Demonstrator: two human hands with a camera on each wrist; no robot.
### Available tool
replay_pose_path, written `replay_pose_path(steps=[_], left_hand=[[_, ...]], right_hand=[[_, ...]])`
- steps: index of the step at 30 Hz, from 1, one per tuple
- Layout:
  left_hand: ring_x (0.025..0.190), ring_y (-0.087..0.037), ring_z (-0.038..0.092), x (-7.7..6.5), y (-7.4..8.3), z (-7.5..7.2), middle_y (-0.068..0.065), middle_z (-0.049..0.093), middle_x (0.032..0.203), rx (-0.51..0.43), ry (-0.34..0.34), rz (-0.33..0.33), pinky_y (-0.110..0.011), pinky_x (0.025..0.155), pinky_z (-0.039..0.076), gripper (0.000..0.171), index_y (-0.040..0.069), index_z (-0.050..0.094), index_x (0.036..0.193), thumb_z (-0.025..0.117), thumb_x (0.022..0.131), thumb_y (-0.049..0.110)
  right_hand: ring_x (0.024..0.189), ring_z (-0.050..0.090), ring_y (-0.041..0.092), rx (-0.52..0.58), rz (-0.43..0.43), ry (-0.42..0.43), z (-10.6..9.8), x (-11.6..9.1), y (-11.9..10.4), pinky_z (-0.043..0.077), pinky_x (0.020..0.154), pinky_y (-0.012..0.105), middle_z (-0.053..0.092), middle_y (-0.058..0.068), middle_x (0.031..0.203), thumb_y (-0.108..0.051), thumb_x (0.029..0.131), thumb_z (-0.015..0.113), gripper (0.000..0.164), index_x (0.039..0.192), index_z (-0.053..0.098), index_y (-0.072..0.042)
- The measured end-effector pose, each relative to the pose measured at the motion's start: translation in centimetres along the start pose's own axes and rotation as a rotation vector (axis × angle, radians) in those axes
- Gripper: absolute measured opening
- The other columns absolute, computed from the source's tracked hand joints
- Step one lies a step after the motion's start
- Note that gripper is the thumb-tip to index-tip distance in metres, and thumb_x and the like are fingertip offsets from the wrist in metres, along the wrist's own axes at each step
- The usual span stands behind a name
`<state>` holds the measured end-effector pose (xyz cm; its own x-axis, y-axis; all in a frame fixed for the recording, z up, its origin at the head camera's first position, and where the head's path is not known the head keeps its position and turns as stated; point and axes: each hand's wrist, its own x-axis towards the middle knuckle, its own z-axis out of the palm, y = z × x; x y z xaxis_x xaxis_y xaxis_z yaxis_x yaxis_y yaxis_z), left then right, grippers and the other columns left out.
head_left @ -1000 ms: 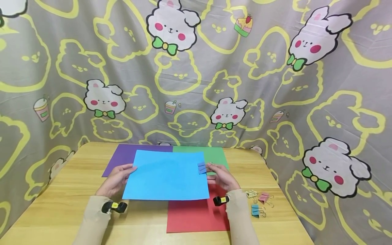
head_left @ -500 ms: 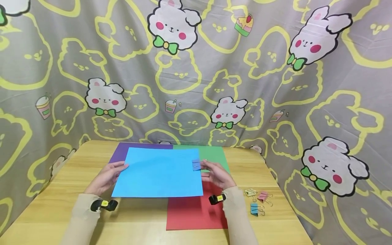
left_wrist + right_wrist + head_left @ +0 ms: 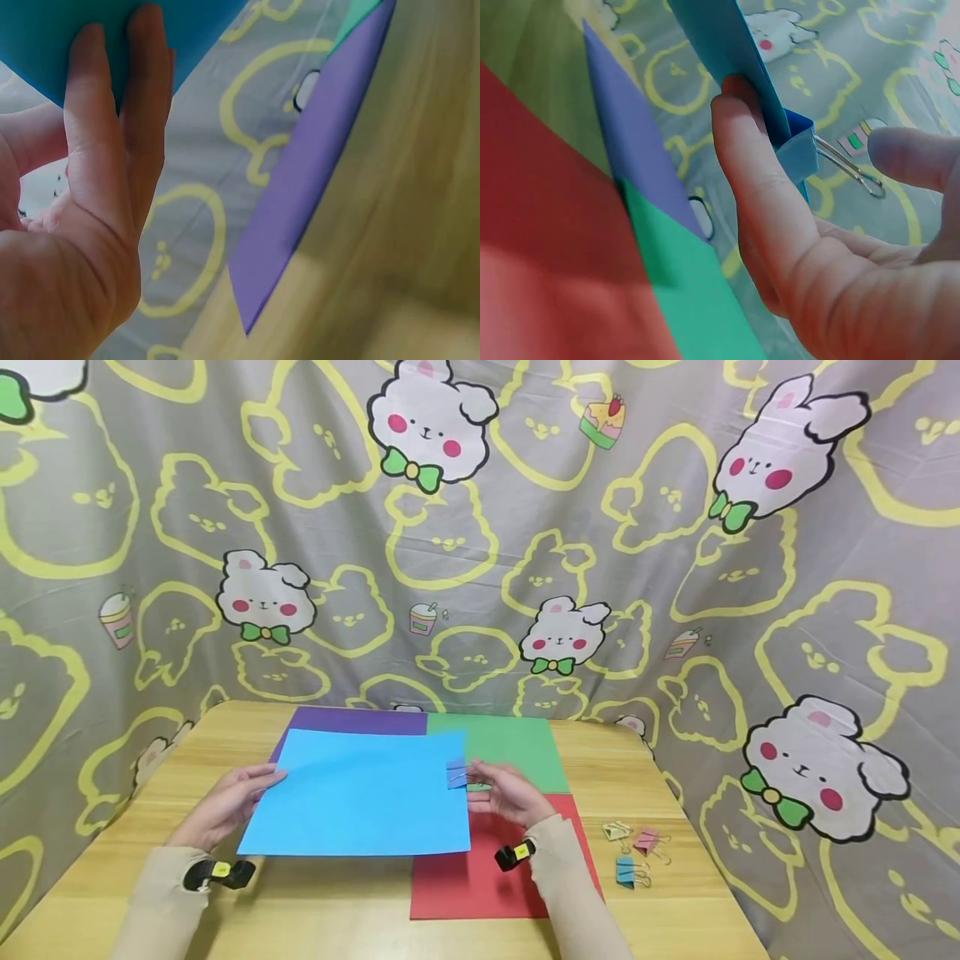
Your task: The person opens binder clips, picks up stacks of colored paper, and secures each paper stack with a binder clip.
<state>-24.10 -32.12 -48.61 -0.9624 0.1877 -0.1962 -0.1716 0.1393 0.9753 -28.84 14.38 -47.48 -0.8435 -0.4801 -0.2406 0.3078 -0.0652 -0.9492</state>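
Observation:
A blue sheet of paper (image 3: pixel 360 797) is held raised over the table, tilted toward me. My left hand (image 3: pixel 236 797) pinches its left edge, fingers on the underside in the left wrist view. A blue binder clip (image 3: pixel 457 774) sits on the right edge, its wire handles pointing outward. Beside the clip is my right hand (image 3: pixel 506 792). In the right wrist view, its extended fingers (image 3: pixel 761 180) touch the underside of the sheet, while the thumb stands apart, near the clip's handles. The far side of the sheet is hidden in the head view.
Purple (image 3: pixel 367 720), green (image 3: pixel 510 747) and red (image 3: pixel 480 889) sheets lie on the wooden table (image 3: pixel 322 918), partly under the blue one. Yellow (image 3: pixel 617 832), pink (image 3: pixel 647 841) and teal (image 3: pixel 626 871) binder clips lie at right. A patterned curtain (image 3: pixel 480 560) hangs behind.
Both hands have carried the blue sheet with its clip to the left, uncovering more of the green and red sheets. The three loose clips have stayed in place.

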Motion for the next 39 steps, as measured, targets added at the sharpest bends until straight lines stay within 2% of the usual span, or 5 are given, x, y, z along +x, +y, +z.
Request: replay_pose_path(steps=[12,20,25,31,39], left_hand=[[0.100,0.003,0.062,-1.8,-1.7,-2.5,-0.004,0.059,0.132,0.048,-0.014,-0.015,-0.024,0.087,0.059,0.077,-0.022,0.006,0.154,0.045,0.112,0.028],[0.155,-0.054,0.003,-2.4,-2.6,-3.6,-0.041,-0.004,0.165,0.124,-0.059,-0.097,-0.059,0.126,0.024,0.081,-0.022,-0.002,0.155,0.041,0.113,0.033],[0.128,-0.014,0.059,-2.6,-3.7,-4.5,-0.043,0.027,0.157,0.083,-0.087,-0.093,-0.035,0.106,0.054,0.079,-0.025,-0.003,0.152,0.039,0.113,0.030],[0.102,-0.001,0.068,-3.0,-4.5,-5.3,0.013,0.066,0.114,-0.017,-0.174,-0.073,-0.030,0.091,0.061,0.082,-0.027,-0.016,0.148,0.039,0.113,0.023],[0.101,-0.003,0.071,-3.5,-4.8,-5.6,0.014,0.070,0.110,-0.031,-0.185,-0.105,-0.031,0.091,0.062,0.085,-0.026,-0.017,0.148,0.042,0.113,0.023]], right_hand=[[0.093,0.076,0.023,-0.078,0.020,-0.046,2.5,0.9,1.9,0.059,0.097,0.047,0.063,0.019,0.134,-0.030,0.110,0.051,0.046,0.140,0.059,0.003],[0.103,0.075,0.029,-0.106,0.047,-0.099,4.2,0.9,3.0,0.062,0.092,0.044,0.060,0.018,0.138,-0.027,0.111,0.050,0.044,0.143,0.058,0.002],[0.100,0.076,0.028,-0.118,0.070,-0.111,5.0,0.7,3.2,0.061,0.092,0.046,0.066,0.017,0.131,-0.027,0.110,0.051,0.043,0.142,0.059,0.000],[0.101,0.077,0.030,-0.127,0.083,-0.122,5.7,0.6,3.4,0.062,0.091,0.048,0.068,0.017,0.127,-0.025,0.110,0.051,0.041,0.142,0.060,0.000],[0.095,0.077,0.027,-0.163,0.081,-0.122,6.4,0.5,3.6,0.063,0.086,0.046,0.069,0.017,0.119,-0.027,0.108,0.057,0.040,0.136,0.065,0.000]])
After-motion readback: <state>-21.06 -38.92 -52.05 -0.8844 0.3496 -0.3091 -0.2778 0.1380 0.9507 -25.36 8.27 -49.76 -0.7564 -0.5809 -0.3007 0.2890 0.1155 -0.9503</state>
